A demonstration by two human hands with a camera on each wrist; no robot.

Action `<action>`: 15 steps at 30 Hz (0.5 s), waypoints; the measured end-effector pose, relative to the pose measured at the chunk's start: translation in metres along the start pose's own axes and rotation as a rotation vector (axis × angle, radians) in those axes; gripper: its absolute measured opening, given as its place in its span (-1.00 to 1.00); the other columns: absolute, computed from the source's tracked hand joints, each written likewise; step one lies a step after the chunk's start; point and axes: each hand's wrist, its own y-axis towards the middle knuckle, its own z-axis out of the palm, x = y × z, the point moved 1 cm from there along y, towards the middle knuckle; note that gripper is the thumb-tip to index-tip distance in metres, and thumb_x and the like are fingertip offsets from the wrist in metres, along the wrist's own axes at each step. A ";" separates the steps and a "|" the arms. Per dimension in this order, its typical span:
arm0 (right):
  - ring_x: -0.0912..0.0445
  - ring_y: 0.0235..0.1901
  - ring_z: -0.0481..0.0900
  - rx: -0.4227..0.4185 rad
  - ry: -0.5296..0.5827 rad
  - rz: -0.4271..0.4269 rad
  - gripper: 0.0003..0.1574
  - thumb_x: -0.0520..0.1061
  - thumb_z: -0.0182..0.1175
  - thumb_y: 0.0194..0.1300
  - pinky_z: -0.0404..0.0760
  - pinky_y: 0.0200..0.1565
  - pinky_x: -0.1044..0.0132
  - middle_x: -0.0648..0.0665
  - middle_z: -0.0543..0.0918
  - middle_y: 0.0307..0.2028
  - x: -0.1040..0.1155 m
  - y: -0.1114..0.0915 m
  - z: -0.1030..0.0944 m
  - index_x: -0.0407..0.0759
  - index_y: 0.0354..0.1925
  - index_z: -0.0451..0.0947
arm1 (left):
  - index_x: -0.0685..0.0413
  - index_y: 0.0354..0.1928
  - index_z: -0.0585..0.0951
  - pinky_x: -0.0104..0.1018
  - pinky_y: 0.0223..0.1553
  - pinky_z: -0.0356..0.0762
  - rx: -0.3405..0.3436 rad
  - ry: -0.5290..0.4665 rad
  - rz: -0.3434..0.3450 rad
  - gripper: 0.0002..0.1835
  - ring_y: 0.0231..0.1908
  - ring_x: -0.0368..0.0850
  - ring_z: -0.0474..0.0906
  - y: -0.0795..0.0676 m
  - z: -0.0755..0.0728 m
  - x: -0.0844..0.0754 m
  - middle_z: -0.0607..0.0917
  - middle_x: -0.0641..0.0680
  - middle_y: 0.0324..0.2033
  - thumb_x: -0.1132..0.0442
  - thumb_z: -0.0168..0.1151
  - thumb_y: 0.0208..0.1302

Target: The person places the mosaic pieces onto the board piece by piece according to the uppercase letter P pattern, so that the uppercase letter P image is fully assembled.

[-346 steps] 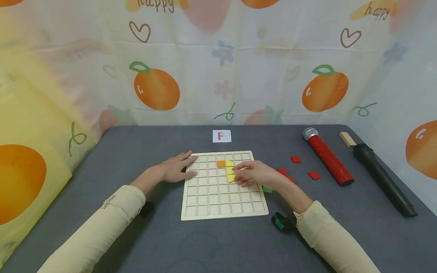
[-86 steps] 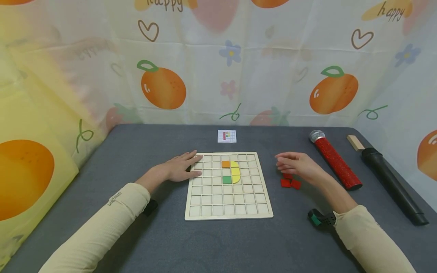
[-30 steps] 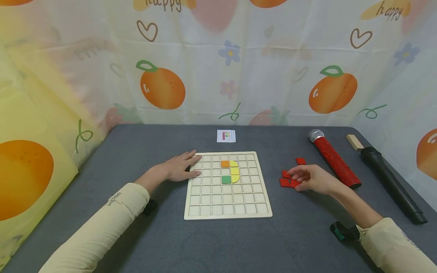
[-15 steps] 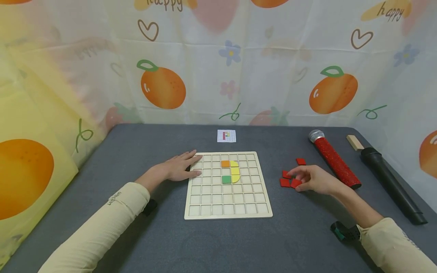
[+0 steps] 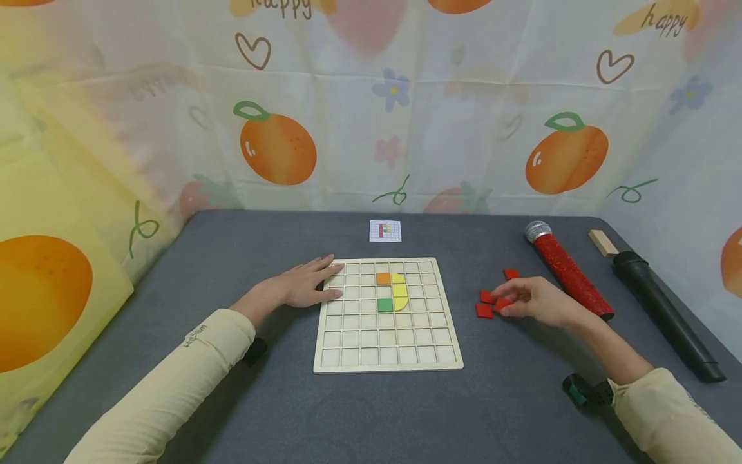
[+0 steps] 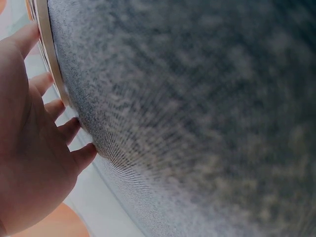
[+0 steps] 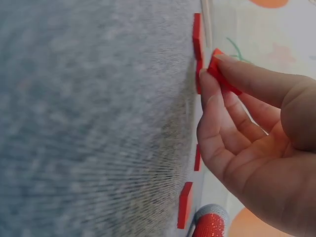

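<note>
My right hand (image 5: 536,299) pinches a red square tile (image 5: 502,305) between thumb and fingertips, right of the board. In the right wrist view this tile (image 7: 224,74) is tilted and raised off the cloth. Two loose red tiles (image 5: 484,310) lie just left of it, and another red tile (image 5: 511,274) lies behind the hand. My left hand (image 5: 301,283) rests with spread fingers on the left edge of the wooden grid board (image 5: 371,370). The board holds an orange square (image 5: 383,278), a green square (image 5: 385,305) and a column of yellow pieces (image 5: 400,292).
A small printed grid card (image 5: 385,231) lies behind the board. On the right are a red glittery microphone (image 5: 570,270), a black rod-shaped object (image 5: 666,316) and a light wooden block (image 5: 603,243). A fruit-patterned curtain (image 5: 348,129) hangs behind the grey table.
A green square has joined the orange and yellow pieces on the board. My right hand went from the board to the red tiles and has just lifted one slightly. The left hand stays put.
</note>
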 end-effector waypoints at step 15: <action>-0.02 -0.24 0.66 -0.088 0.162 0.039 -0.46 -0.13 0.27 0.29 0.63 -0.16 0.20 -0.23 0.67 -0.19 0.020 0.018 0.013 -0.41 0.13 0.42 | -0.02 0.51 -0.03 0.16 0.34 -0.17 -0.006 0.001 0.018 -0.21 0.43 0.16 -0.23 0.001 0.002 0.002 -0.14 0.17 0.47 -0.24 -0.12 0.42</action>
